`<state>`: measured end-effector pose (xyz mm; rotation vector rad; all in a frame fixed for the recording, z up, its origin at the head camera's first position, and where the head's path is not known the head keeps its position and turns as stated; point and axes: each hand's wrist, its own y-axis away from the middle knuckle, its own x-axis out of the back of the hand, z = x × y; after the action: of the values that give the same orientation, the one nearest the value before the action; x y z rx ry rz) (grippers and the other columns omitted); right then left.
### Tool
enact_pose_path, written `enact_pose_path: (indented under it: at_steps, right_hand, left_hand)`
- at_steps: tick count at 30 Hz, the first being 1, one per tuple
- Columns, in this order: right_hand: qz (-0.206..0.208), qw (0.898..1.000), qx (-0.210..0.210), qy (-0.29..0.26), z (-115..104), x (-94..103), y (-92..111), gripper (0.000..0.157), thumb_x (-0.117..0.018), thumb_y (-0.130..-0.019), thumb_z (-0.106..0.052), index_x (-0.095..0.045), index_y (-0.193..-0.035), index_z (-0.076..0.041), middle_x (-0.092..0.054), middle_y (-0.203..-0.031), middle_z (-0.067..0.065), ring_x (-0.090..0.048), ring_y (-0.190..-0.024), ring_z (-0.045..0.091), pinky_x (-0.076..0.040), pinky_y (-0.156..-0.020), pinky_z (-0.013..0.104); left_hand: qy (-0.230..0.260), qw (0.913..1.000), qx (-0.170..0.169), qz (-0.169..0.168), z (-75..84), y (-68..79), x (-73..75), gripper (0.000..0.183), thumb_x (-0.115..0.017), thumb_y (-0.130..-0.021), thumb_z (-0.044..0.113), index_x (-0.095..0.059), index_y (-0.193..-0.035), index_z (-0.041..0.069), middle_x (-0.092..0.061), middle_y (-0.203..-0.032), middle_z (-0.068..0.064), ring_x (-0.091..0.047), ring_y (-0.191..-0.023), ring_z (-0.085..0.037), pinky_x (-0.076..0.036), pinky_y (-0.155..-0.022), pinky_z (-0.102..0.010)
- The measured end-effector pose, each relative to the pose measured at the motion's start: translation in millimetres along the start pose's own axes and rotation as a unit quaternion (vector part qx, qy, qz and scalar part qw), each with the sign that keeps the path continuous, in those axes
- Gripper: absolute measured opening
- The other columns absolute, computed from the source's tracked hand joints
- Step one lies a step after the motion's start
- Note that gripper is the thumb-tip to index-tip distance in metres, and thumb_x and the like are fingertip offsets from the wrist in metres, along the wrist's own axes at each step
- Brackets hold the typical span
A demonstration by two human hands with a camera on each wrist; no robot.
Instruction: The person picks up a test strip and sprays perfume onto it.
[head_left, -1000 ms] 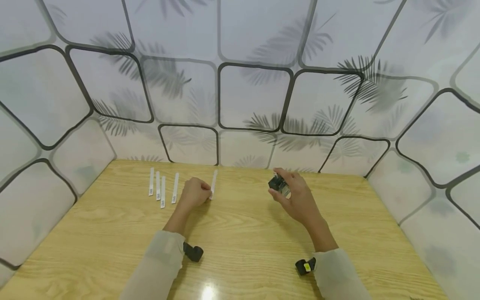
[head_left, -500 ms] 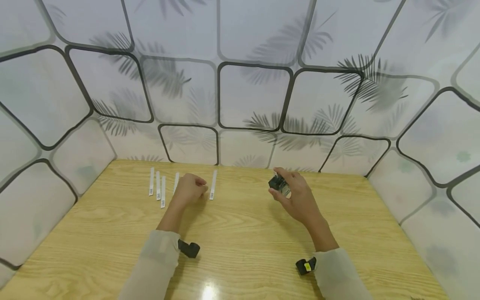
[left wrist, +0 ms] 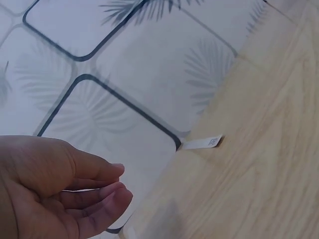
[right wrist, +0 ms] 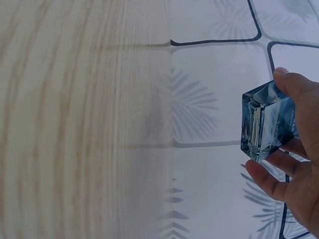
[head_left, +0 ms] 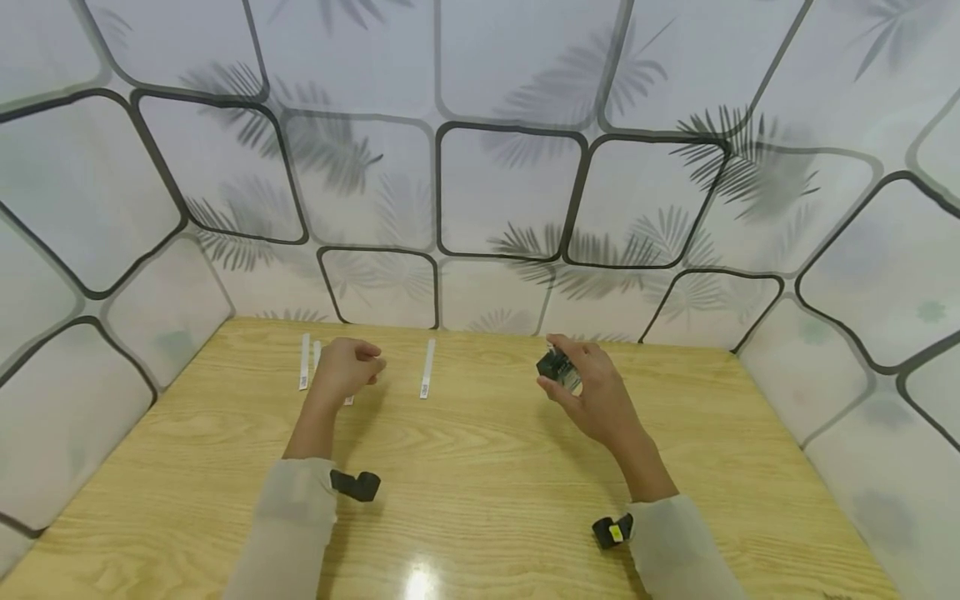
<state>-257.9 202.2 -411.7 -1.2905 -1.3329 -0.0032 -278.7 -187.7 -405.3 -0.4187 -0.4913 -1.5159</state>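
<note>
In the head view my left hand [head_left: 341, 368] hovers over the left group of white paper strips, hiding parts of them. Its fingers are loosely curled, and the left wrist view shows nothing between thumb and fingertips. One paper strip [head_left: 427, 369] lies apart, to the right of that hand; in the left wrist view a strip [left wrist: 202, 143] lies near the wall. My right hand [head_left: 597, 396] grips a faceted glass perfume bottle [right wrist: 266, 122] between thumb and fingers, held above the table. The palm and fingers cover part of the bottle.
Wood-grain table [head_left: 480, 467] stretches under both hands. A patterned wall [head_left: 495, 292] rises at its back edge, with more wall on both sides. Another paper strip [head_left: 304, 362] lies at far left. Small black wrist cameras [head_left: 360, 486] sit at the sleeves.
My left hand has drawn away from the separate paper strip and moved left, over the other strips. My right hand and the perfume bottle have stayed in place.
</note>
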Motion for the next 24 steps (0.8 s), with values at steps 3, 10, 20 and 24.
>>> enact_pose_path:
  at_steps: [3, 10, 20, 24]
  right_hand:
    - [0.002, 1.000, 0.002, -0.001, 0, 0.0, 1, 0.069, -0.083, -0.088, -0.024, -0.052, -0.149, -0.019, -0.064, -0.121, 0.012, -0.061, -0.109, 0.031, -0.054, -0.086, 0.054]
    - [0.000, 1.000, -0.004, -0.006, 1, -1.2, 1, 0.069, -0.084, -0.088, -0.023, -0.052, -0.148, -0.017, -0.064, -0.122, 0.011, -0.060, -0.110, 0.030, -0.054, -0.086, 0.053]
    - [0.003, 1.000, 0.009, -0.005, 1, -0.1, 0, 0.070, -0.084, -0.087, -0.023, -0.052, -0.148, -0.017, -0.063, -0.120, 0.012, -0.061, -0.108, 0.031, -0.054, -0.086, 0.053]
    - [0.000, 1.000, 0.014, -0.007, 1, 0.1, 0, 0.070, -0.084, -0.087, -0.023, -0.051, -0.149, -0.019, -0.064, -0.122, 0.012, -0.061, -0.111, 0.031, -0.054, -0.088, 0.053]
  left_hand:
    - [-0.001, 1.0000, -0.001, -0.001, -5.1, 0.9, 9.1, 0.040, -0.064, -0.100, 0.013, -0.060, -0.133, -0.010, -0.067, -0.120, -0.027, -0.072, -0.096, -0.036, -0.058, -0.089, -0.046]
    - [-0.012, 0.9999, 0.001, 0.002, -15.4, 7.0, 29.0, 0.043, -0.063, -0.101, 0.017, -0.058, -0.137, -0.007, -0.062, -0.128, -0.029, -0.070, -0.101, -0.040, -0.058, -0.089, -0.046]
    - [-0.007, 0.9998, 0.006, 0.018, -37.4, 15.4, 56.0, 0.048, -0.062, -0.103, 0.020, -0.053, -0.142, -0.007, -0.058, -0.134, -0.032, -0.066, -0.109, -0.043, -0.057, -0.091, -0.048]
    - [-0.006, 0.9993, 0.019, 0.030, -46.0, 17.6, 65.2, 0.051, -0.063, -0.103, 0.020, -0.051, -0.144, -0.009, -0.056, -0.135, -0.033, -0.065, -0.108, -0.042, -0.058, -0.089, -0.046]
